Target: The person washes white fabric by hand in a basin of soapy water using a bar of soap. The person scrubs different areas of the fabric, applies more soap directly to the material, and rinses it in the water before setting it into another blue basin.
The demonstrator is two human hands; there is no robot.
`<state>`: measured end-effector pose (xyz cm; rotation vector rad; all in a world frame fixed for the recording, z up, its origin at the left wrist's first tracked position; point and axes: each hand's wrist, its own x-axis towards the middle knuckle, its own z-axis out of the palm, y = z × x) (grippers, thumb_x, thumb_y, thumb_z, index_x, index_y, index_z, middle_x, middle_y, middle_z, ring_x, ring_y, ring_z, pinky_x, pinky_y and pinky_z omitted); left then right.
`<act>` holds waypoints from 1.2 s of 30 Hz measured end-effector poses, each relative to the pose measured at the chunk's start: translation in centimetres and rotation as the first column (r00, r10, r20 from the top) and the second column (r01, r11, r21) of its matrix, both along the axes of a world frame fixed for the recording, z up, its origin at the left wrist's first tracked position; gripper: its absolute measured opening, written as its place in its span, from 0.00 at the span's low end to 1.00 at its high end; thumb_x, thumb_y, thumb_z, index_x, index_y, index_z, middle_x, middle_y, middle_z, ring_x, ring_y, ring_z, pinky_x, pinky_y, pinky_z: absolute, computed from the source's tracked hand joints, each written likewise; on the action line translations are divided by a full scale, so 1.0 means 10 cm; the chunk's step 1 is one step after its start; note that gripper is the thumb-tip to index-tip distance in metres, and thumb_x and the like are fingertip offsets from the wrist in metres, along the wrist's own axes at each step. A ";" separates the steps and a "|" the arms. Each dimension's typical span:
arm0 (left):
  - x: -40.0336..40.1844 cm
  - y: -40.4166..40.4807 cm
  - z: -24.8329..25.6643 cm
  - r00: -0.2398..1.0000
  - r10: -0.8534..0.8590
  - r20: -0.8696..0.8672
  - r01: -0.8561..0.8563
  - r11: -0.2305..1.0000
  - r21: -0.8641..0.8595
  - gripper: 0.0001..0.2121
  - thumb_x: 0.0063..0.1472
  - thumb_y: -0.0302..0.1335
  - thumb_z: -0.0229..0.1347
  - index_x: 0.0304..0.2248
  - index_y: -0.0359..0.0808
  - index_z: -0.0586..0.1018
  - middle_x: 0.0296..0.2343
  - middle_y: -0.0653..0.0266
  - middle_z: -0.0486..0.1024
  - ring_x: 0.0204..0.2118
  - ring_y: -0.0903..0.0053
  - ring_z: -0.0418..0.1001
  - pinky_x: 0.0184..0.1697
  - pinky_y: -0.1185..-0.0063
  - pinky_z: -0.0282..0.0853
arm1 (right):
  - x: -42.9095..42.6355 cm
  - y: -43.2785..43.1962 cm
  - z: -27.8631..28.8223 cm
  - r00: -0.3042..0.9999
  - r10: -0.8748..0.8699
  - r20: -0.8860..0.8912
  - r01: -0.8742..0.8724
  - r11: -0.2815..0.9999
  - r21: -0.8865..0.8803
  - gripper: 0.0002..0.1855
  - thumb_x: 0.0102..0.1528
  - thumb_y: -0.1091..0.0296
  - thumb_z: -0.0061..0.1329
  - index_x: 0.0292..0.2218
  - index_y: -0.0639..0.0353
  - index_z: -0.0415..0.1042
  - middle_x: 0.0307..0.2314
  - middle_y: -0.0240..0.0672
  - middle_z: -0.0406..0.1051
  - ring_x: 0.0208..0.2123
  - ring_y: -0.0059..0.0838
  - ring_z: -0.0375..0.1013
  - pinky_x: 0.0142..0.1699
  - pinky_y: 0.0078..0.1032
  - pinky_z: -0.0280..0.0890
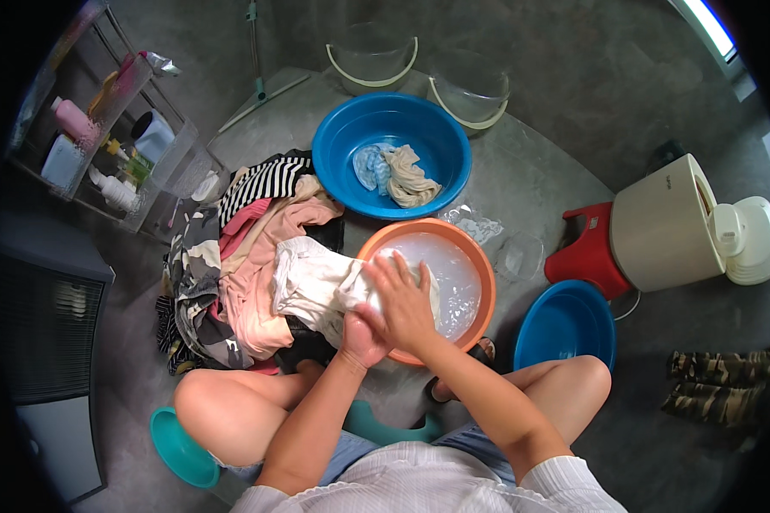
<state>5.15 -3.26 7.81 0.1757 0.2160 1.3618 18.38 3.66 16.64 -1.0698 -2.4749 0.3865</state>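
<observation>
A wet white garment stretches from the clothes pile over the left rim of an orange basin. Cloudy, sudsy water fills that basin. My left hand is curled around a bunched part of the garment at the near left rim. Across the same cloth lies my right hand, palm down, its fingers extended and spread. The two hands touch near the right thumb, and the cloth beneath them is partly hidden.
A clothes pile lies left. Beyond the orange basin, a blue basin holds wrung cloths. Another blue basin stands right, near a cream drum-shaped appliance on a red stool. A bottle shelf stands far left.
</observation>
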 end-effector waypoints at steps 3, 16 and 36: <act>0.07 0.08 0.17 0.998 -0.055 0.032 0.060 0.976 -0.211 0.38 0.94 0.58 0.43 0.91 0.51 0.66 0.89 0.66 0.66 0.90 0.59 0.65 0.92 0.53 0.61 | 0.04 0.28 -0.43 0.975 -0.208 0.085 0.216 0.970 -0.112 0.43 0.87 0.34 0.52 0.85 0.57 0.69 0.82 0.59 0.72 0.86 0.73 0.65 0.88 0.80 0.49; -0.13 0.33 0.12 0.978 0.183 0.098 -0.145 0.940 -0.308 0.36 0.94 0.56 0.44 0.86 0.42 0.74 0.83 0.56 0.76 0.86 0.50 0.73 0.91 0.46 0.66 | 0.51 0.14 -0.83 0.853 -0.512 -0.099 0.318 0.660 -0.680 0.49 0.83 0.31 0.52 0.90 0.50 0.65 0.87 0.60 0.61 0.88 0.68 0.60 0.91 0.70 0.50; -0.39 0.31 -0.01 0.943 0.316 0.108 -0.246 0.876 -0.414 0.40 0.90 0.63 0.46 0.84 0.42 0.77 0.82 0.57 0.78 0.84 0.51 0.74 0.90 0.46 0.65 | 0.60 0.05 -0.61 0.772 -0.569 -0.282 0.067 0.514 -0.855 0.37 0.89 0.34 0.50 0.69 0.65 0.85 0.61 0.52 0.90 0.57 0.53 0.93 0.60 0.56 0.85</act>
